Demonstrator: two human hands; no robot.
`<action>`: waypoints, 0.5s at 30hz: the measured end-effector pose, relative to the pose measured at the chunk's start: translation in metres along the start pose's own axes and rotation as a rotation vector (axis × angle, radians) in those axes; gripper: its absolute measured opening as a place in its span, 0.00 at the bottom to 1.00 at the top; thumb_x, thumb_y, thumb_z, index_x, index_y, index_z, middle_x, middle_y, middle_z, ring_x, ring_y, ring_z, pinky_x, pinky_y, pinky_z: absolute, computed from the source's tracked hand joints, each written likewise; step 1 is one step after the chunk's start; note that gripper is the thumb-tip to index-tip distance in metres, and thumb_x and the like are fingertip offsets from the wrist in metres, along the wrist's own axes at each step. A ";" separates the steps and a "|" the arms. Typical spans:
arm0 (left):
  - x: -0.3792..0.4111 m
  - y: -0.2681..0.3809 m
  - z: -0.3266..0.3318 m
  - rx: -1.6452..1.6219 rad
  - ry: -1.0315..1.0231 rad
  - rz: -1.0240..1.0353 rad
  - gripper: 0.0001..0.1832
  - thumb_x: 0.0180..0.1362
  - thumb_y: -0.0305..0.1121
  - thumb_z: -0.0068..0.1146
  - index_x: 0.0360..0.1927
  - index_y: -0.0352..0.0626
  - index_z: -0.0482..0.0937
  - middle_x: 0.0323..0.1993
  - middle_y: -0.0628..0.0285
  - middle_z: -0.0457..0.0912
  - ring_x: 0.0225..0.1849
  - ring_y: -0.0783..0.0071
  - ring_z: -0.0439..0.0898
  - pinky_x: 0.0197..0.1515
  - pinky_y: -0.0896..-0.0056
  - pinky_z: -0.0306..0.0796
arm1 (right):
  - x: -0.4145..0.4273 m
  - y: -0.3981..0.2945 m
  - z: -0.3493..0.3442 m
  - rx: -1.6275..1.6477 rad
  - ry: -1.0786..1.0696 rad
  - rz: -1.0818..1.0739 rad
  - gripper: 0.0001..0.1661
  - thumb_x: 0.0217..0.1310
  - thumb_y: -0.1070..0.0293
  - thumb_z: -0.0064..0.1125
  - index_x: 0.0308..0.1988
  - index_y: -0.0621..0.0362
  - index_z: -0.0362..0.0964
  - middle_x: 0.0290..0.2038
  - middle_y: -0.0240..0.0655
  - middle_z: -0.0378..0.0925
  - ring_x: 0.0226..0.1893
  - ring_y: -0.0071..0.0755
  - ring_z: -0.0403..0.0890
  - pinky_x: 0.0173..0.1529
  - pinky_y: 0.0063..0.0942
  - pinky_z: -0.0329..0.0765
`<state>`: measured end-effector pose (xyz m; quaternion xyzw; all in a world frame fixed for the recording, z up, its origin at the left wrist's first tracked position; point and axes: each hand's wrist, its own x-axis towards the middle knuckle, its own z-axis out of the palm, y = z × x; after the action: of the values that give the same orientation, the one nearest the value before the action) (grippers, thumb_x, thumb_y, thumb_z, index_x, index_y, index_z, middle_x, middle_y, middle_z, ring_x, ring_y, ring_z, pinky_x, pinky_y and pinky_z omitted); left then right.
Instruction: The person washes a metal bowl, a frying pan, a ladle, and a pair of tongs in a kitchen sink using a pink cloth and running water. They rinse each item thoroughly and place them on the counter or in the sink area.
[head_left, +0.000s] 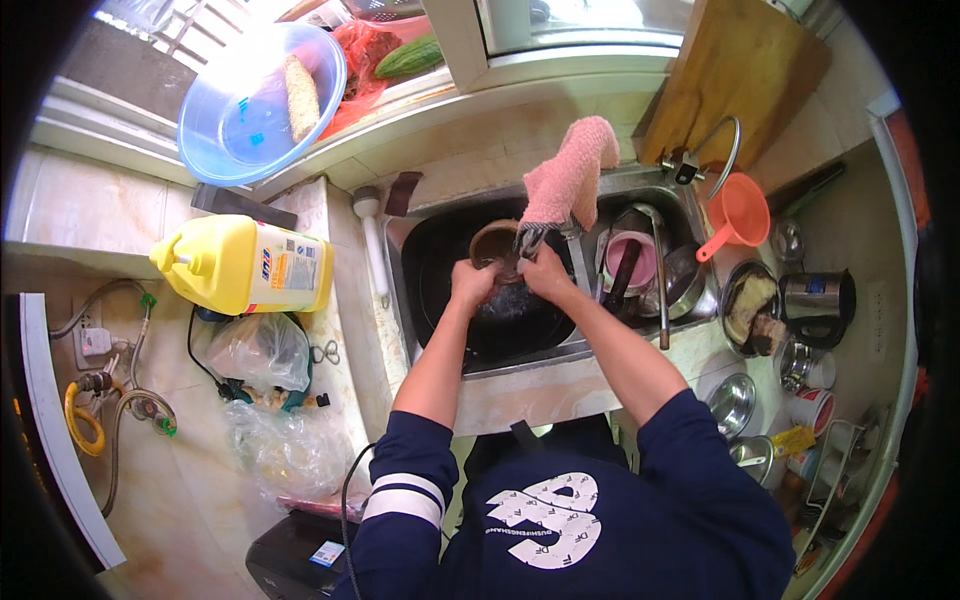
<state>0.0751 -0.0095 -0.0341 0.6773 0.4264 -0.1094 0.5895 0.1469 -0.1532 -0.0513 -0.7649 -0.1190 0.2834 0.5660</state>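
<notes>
Both my hands are over the left sink basin, in a large black basin or wok (442, 300). My left hand (475, 283) grips the near left rim of a round brownish bowl (491, 238). My right hand (545, 276) is at the bowl's right side, just below a pink towel (570, 176) with a striped edge, which hangs over the faucet. Whether my right fingers grip the bowl or something in it is partly hidden. Some water shows about the fingers. In the right sink basin stand a pink cup (631, 262), a metal pot (679, 285) and dark-handled utensils.
A yellow detergent jug (247, 264) lies left of the sink, near plastic bags (259, 352) and scissors (327, 352). A blue basin (262, 105) rests on the sill. At right are an orange ladle (739, 210), an electric kettle (817, 300) and a wooden board (727, 75).
</notes>
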 end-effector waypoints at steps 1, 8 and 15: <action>0.002 0.006 -0.003 0.165 0.161 0.156 0.12 0.50 0.37 0.64 0.29 0.37 0.81 0.22 0.59 0.81 0.20 0.67 0.79 0.20 0.66 0.69 | -0.001 -0.006 0.000 -0.049 0.008 0.119 0.25 0.54 0.66 0.53 0.52 0.63 0.65 0.40 0.43 0.78 0.37 0.41 0.81 0.36 0.36 0.79; -0.012 0.030 -0.006 0.744 0.407 1.223 0.08 0.43 0.35 0.65 0.25 0.46 0.78 0.27 0.62 0.77 0.37 0.62 0.78 0.41 0.64 0.70 | -0.015 0.004 -0.010 0.219 -0.013 0.512 0.30 0.52 0.63 0.51 0.54 0.67 0.61 0.37 0.46 0.76 0.24 0.41 0.79 0.17 0.32 0.77; -0.030 -0.007 0.013 1.054 -0.176 0.936 0.19 0.58 0.35 0.46 0.53 0.46 0.74 0.53 0.56 0.77 0.62 0.61 0.69 0.69 0.31 0.37 | -0.020 -0.001 -0.003 -0.053 0.003 0.511 0.28 0.54 0.60 0.51 0.51 0.65 0.60 0.31 0.40 0.71 0.18 0.30 0.70 0.14 0.30 0.71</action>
<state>0.0560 -0.0346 -0.0231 0.9730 -0.0684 -0.0908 0.2009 0.1322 -0.1653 -0.0438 -0.7851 0.0717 0.4130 0.4560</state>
